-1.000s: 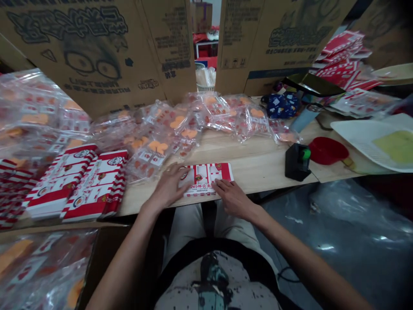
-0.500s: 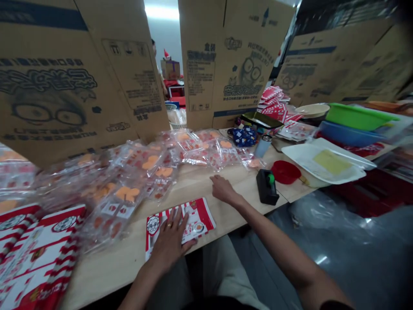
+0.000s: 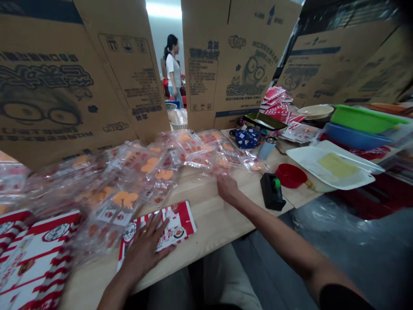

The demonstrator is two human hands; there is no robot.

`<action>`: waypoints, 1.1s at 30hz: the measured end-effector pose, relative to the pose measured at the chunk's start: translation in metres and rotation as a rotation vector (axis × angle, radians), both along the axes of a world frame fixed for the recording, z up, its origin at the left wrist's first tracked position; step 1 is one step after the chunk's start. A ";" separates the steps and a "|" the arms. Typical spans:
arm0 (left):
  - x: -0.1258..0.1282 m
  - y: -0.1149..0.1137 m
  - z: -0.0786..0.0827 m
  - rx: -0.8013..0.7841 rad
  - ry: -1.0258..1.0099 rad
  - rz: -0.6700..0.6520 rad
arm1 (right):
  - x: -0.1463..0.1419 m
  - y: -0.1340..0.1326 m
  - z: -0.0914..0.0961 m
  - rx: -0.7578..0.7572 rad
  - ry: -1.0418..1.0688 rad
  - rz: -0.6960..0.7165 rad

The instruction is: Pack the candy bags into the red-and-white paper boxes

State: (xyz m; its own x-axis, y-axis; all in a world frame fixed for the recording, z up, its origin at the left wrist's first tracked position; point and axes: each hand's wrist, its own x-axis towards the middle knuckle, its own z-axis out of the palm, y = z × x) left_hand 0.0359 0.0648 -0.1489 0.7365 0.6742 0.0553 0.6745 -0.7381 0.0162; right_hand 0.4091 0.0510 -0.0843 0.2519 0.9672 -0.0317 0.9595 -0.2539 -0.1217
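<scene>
My left hand (image 3: 145,241) lies flat with its fingers spread on a red-and-white printed bag (image 3: 182,217) near the table's front edge. Farther out, my right hand (image 3: 227,189) is closed, its fingertips pinching the near edge of a clear plastic packet (image 3: 222,163) with orange and red pieces inside. That packet belongs to a long heap of similar clear packets (image 3: 151,165) running across the back of the table. More red-and-white printed bags (image 3: 38,258) are piled at the lower left.
Cardboard boxes (image 3: 125,69) wall off the table's far side. To the right stand a black tape dispenser (image 3: 272,191), a red bowl (image 3: 290,175), a grey-blue bottle (image 3: 267,147), a white tray (image 3: 300,159) and a green basin (image 3: 368,119). A person (image 3: 173,71) shows through the gap.
My left hand has slid the printed bag leftward. My right hand has moved slightly forward to the packets and closed on one. A person has come into view in the gap.
</scene>
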 end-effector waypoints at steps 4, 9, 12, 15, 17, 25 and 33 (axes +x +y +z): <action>0.003 0.003 0.006 -0.127 0.043 0.028 | -0.017 -0.099 -0.014 -0.136 -0.015 0.044; 0.015 -0.004 0.027 -0.228 0.049 0.087 | -0.001 -0.150 -0.019 -0.158 0.091 -0.037; 0.039 -0.022 0.045 -0.233 -0.152 0.126 | 0.006 -0.135 -0.010 -0.018 0.208 -0.277; 0.088 -0.055 0.053 -0.346 -0.520 0.051 | -0.009 -0.111 -0.002 -0.004 0.231 -0.389; 0.124 -0.076 0.050 -0.563 -0.701 0.053 | -0.027 -0.102 -0.001 -0.068 0.192 -0.276; 0.146 -0.081 0.037 -0.870 -0.895 0.278 | -0.040 -0.168 -0.035 -0.138 -0.007 0.286; 0.128 -0.060 0.048 -1.062 -0.997 0.332 | 0.009 -0.210 -0.005 0.457 0.298 0.078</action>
State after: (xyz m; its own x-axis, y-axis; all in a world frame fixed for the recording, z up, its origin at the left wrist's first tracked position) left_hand 0.1634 0.0052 -0.1012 0.5011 0.8463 -0.1808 0.1931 0.0943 0.9766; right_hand 0.4180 -0.1587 -0.0896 0.2230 0.9147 0.3370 0.8805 -0.0406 -0.4724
